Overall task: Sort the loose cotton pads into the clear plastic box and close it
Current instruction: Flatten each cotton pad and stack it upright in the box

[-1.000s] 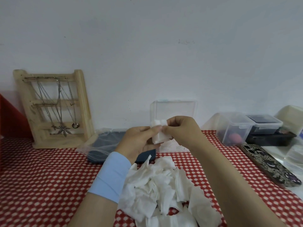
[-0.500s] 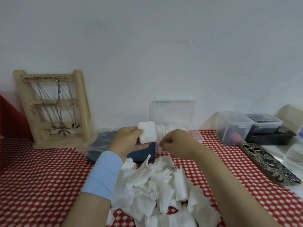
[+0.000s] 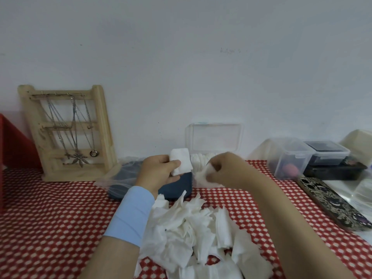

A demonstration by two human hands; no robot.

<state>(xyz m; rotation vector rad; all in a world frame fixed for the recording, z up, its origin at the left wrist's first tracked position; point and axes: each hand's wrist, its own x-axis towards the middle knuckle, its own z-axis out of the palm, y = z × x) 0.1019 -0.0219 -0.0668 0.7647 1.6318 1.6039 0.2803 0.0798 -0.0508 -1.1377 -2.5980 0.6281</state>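
A heap of loose white cotton pads (image 3: 193, 234) lies on the red-and-white checked tablecloth in front of me. My left hand (image 3: 159, 174) pinches a small stack of square pads (image 3: 180, 161) between thumb and fingers. My right hand (image 3: 223, 168) is curled around another pad (image 3: 201, 176), just in front of the clear plastic box (image 3: 215, 137). The box stands against the wall with its lid raised, and a row of pads (image 3: 198, 158) stands inside it. My right hand hides the box's front.
A wooden jewellery rack (image 3: 66, 131) with necklaces leans on the wall at left. A dark blue pouch (image 3: 173, 188) in clear wrap lies behind my left hand. Clear containers (image 3: 289, 156), a black box (image 3: 326, 152) and a patterned case (image 3: 334, 204) fill the right side.
My hands have come apart. The left one kept the stack of pads and moved left. The right one let go, dropped lower and now holds another pad by the box.
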